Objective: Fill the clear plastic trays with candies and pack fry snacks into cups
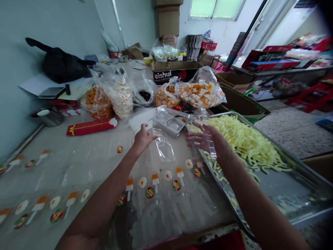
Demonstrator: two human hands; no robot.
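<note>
The room was a cluttered storeroom, with cardboard boxes [168,19] stacked by the window and a long table [85,163] covered in clear plastic running along the pale wall. Across the table lay rows of small sweets [155,178] shaped like ice lollies, fried eggs and pizzas, each set in a clear tray. Further back stood bags of snacks [200,92], a red paper sleeve [91,126] and a black bag [61,64] against the wall. A metal tray [288,187] of pale yellow strips [244,139] sat at the table's right edge. The left hand [142,139] reached forward with its fingers closed on the edge of a clear plastic tray [162,147], which rested just above the table near a stack of similar white trays [169,123]. The right hand [213,142] was held over the near corner of the metal tray, fingers spread and curled loosely around another clear plastic piece [205,139]; motion blur made it impossible to tell how firmly it gripped.
</note>
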